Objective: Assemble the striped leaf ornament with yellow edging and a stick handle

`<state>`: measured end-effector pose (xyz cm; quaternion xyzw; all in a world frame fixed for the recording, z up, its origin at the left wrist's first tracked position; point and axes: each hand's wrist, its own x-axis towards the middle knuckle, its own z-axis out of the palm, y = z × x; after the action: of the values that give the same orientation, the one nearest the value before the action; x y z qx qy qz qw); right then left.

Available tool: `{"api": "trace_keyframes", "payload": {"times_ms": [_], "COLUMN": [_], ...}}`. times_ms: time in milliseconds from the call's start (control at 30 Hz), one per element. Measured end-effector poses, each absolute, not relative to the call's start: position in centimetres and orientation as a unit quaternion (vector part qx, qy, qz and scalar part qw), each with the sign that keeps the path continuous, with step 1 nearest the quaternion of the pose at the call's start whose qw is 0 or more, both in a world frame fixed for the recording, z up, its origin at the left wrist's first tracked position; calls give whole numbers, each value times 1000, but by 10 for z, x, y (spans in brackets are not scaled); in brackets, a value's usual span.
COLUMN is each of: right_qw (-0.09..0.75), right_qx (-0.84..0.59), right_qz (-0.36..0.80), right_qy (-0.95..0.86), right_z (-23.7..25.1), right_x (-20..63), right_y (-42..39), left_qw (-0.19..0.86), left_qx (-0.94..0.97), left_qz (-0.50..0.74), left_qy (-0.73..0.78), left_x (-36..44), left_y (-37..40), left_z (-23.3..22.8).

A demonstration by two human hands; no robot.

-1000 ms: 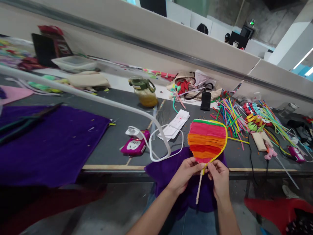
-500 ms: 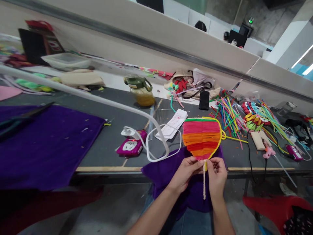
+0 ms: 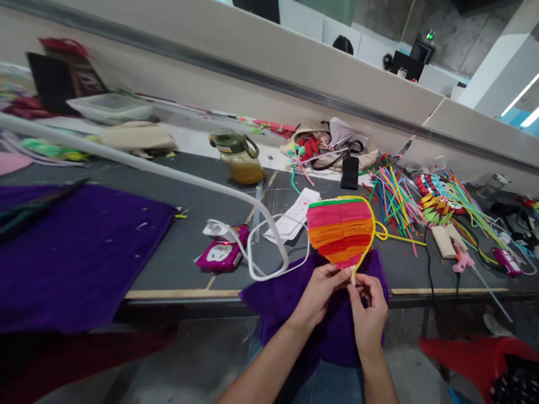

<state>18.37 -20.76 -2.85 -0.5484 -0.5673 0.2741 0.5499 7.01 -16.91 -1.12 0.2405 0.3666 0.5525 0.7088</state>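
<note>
A fan-shaped piece (image 3: 341,230) in pink, orange and red strips stands upright in front of me, with a green strip at its top. Yellow pipe cleaner (image 3: 373,221) edges its top and right side, makes a small loop and trails off to the right. My left hand (image 3: 324,289) pinches the fan's base by the pale stem. Thumb and fingers of my right hand (image 3: 368,300) close on the stem (image 3: 353,276) just below the fan. Most of the stem is hidden by that hand. Purple cloth (image 3: 290,286) lies beneath both hands.
A white cable (image 3: 263,275) curls beside a purple power strip (image 3: 223,249). A bottle (image 3: 238,157) stands behind. Pipe cleaners (image 3: 398,196) and a pink glue gun (image 3: 463,261) lie right. Scissors (image 3: 42,205) rest on purple cloth (image 3: 84,252) at left.
The fan has shifted slightly left and tilted. My right hand has moved lower and now covers the stem that hung free between my hands.
</note>
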Motion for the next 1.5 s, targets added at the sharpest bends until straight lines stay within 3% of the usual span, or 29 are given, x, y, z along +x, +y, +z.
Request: {"api": "trace_keyframes", "payload": {"times_ms": [133,433,967,1500], "right_qw": [545,554,568,614], "right_qx": [-559,-547,-513,-537], "right_qz": [293,199,190,331], "right_qy": [-552,-595,-615,-475], "right_z": [-27,-27,-19,-36], "right_x": [185,187,184,175], "right_y": [-207,-209,-211,-217], "left_qw": [686,662,688,736], "left_qx": [258,293,305,205], "left_qz": [560,566,551,559], "left_qy": [387,395,361,320], "left_x": [70,71,67,73], "left_y": [-168,-168,-168,-162], "left_z": [-12,-5,-4,-17]}}
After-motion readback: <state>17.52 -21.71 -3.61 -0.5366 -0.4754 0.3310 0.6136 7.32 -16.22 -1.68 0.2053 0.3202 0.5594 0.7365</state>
